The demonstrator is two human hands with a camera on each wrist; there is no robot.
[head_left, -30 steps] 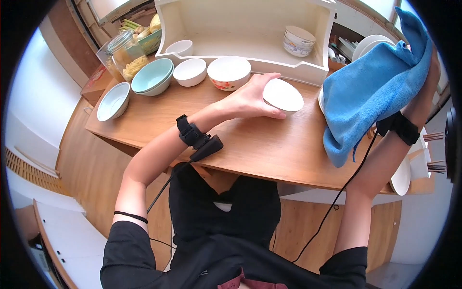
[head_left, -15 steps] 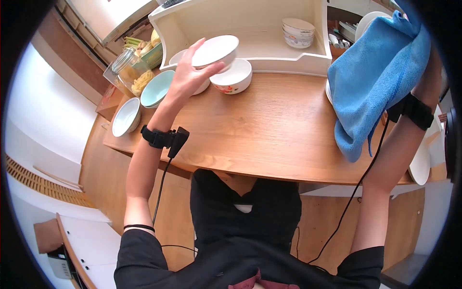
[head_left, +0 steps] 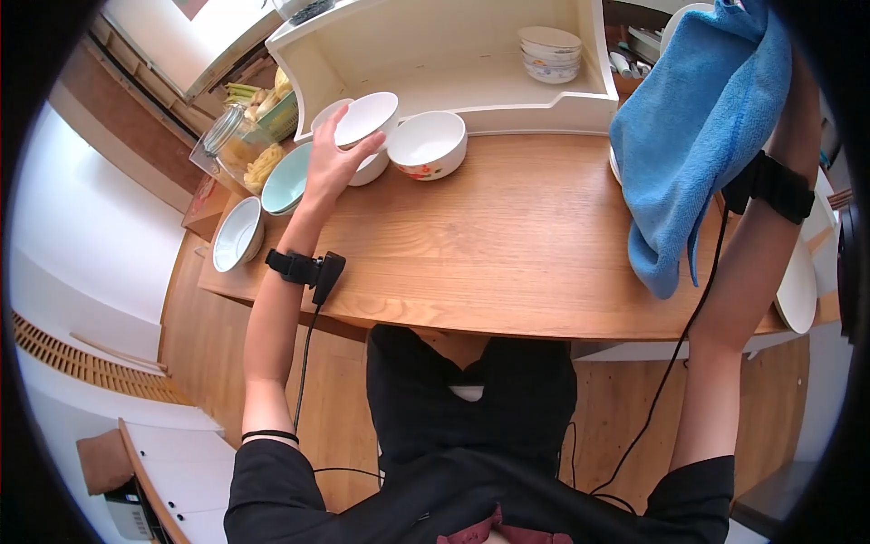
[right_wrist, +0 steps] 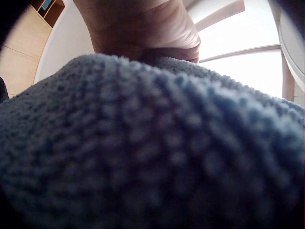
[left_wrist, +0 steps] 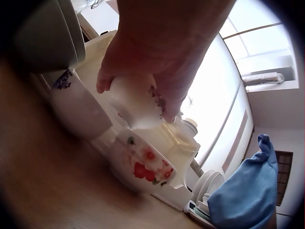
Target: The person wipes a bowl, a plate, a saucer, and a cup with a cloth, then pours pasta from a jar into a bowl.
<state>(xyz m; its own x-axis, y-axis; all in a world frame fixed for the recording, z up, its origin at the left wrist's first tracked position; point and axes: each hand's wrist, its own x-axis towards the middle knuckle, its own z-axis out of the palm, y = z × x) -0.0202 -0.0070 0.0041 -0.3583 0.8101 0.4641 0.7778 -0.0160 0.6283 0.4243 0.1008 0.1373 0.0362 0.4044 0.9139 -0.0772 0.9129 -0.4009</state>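
My left hand (head_left: 328, 170) grips a small white bowl (head_left: 370, 118) by its side, thumb and fingers spread around it. Small flowers mark its outside in the left wrist view. It is held over another white bowl (head_left: 370, 170), which it partly covers in the head view. To the right of these sits a larger white bowl with red flowers (head_left: 428, 145). On the far right my right hand (right_wrist: 143, 28) is raised and holds a blue cloth (head_left: 702, 145). The cloth hangs down and hides most of the fingers.
Light teal bowls (head_left: 286, 178) and a pale bowl (head_left: 238, 234) stand at the table's left. Behind is a white shelf unit (head_left: 507, 122) with stacked patterned bowls (head_left: 551, 63). A glass jar (head_left: 227, 131) stands back left. A white plate (head_left: 797, 295) lies at the right edge.
My left hand has carried the small white bowl from the middle of the table leftward, over the other white bowl. The right hand keeps holding the blue cloth at the right.
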